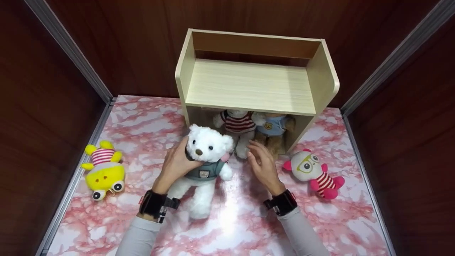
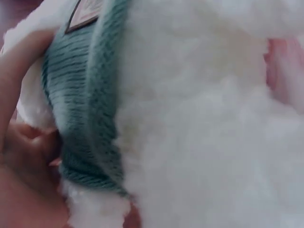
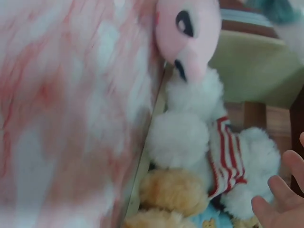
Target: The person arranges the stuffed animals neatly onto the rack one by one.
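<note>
My left hand (image 1: pixel 177 163) grips a white teddy bear (image 1: pixel 208 144) in a green knitted top round its upper body, in front of the shelf unit (image 1: pixel 250 85). The left wrist view shows the thumb and fingers against the green top (image 2: pixel 90 95). My right hand (image 1: pixel 262 167), fingers loosely extended and holding nothing, is by the lower compartment's opening. Inside sit a white plush in a red-striped sweater (image 1: pixel 239 122) and a brown bear in a blue top (image 1: pixel 273 127). A pink plush head (image 3: pixel 190 33) beside the striped one is mostly hidden behind the white bear in the head view.
A yellow frog plush (image 1: pixel 105 175) lies upside down on the left of the pink marbled surface (image 1: pixel 142 117). On the right lies a panda plush (image 1: pixel 309 167) with pink limbs and glasses. Dark brown panels (image 1: pixel 142 46) enclose the back and sides.
</note>
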A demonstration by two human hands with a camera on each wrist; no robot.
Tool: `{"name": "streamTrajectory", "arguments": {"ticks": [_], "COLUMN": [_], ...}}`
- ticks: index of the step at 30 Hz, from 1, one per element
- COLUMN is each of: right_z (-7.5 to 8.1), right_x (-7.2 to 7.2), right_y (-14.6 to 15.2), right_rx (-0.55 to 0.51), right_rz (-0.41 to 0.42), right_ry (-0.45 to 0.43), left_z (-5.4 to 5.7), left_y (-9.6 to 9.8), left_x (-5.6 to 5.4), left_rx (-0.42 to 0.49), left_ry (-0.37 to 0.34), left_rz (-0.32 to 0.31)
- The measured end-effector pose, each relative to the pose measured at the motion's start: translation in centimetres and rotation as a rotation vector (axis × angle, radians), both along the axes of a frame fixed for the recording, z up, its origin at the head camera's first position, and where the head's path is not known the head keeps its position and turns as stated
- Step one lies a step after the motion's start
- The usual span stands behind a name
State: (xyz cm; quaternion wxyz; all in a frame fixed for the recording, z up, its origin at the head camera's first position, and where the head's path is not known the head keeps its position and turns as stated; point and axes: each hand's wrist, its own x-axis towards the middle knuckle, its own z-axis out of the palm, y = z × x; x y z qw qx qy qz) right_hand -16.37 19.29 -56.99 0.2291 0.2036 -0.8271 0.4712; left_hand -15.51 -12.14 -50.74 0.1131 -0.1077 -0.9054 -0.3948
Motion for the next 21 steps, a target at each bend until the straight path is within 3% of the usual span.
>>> {"name": "streamTrajectory", "arguments": {"ticks": [6, 13, 17, 21], "right_z": [1.0, 1.4, 1.0, 1.1], "right_x": [1.0, 1.8, 1.6, 1.2], "right_y": [-1.4, -2.6, -3.2, -3.8], "right_rx": [-0.138, -0.338, -0.426, -0.475], "right_rz": [0.117, 0.255, 0.217, 0.180], "right_ry": [-0.161, -0.338, -0.451, -0.484], "left_z": [0.0, 0.1, 0.2, 0.2], "left_y": [2.9, 5.4, 6.3, 6.8], "left_x": [-0.7, -1.3, -1.7, -1.8], "left_rx": [0.067, 0.030, 0.091, 0.111], "left_ry": [0.027, 0.086, 0.037, 0.003], "left_rz": [0.063, 0.160, 0.173, 0.196]}}
